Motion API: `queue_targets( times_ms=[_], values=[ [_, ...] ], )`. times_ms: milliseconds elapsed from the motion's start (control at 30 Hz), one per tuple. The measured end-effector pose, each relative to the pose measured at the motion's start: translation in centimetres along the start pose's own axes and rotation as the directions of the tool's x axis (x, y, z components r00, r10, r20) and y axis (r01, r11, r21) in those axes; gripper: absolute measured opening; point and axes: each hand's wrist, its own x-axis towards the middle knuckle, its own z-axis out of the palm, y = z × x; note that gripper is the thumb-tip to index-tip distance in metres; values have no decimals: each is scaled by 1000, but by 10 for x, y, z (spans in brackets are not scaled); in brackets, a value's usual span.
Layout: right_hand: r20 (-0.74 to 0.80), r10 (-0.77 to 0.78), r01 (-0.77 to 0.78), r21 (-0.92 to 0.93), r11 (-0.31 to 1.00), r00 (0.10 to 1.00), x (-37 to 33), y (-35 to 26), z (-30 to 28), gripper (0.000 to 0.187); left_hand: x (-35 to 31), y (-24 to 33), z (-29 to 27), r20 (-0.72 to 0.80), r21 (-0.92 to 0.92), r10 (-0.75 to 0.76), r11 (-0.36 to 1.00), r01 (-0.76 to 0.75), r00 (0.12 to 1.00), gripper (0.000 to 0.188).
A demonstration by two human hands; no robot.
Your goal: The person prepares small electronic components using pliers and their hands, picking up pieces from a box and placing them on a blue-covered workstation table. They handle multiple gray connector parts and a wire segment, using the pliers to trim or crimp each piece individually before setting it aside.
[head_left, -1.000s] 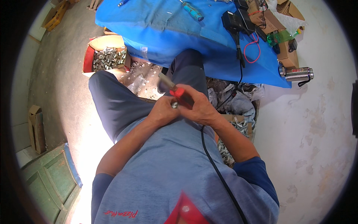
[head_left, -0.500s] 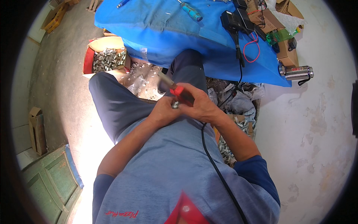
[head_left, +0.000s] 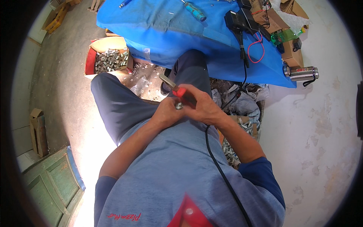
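Observation:
My right hand [head_left: 202, 107] grips a red-handled tool [head_left: 177, 89] whose metal tip points up and left over my lap. My left hand [head_left: 168, 112] is closed around a small metal part [head_left: 177, 107], pressed against the right hand just below the tool's handle. A black cable [head_left: 221, 172] runs from under my right hand down across my grey shirt. Both hands sit together above my dark trousers.
A blue-covered table [head_left: 189, 36] ahead holds a screwdriver [head_left: 194, 11], black adapters [head_left: 238, 19] and a red wire [head_left: 257, 49]. A cardboard box of metal parts [head_left: 109, 58] sits on the floor to the left, a steel flask [head_left: 300, 73] to the right, scrap piles by my right leg.
Both hands stay together on my lap; the tool's tip has shifted only slightly. Nothing was picked up or let go.

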Motion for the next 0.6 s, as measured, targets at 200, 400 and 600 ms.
queue_targets(
  times_ms=[200,400,600],
  values=[
    [-26,-53,50,-96,994,998,1,7,5,50,1,4,1,-14,19,-17,1000,17,1000,32],
    [-46,-25,20,-116,993,999,5,5,7,49,2,2,0,-28,23,16,1000,-16,999,27],
    [-24,-38,34,-151,988,999,5,3,5,49,3,-4,0,-5,-37,78,996,-78,997,27]
  ],
)
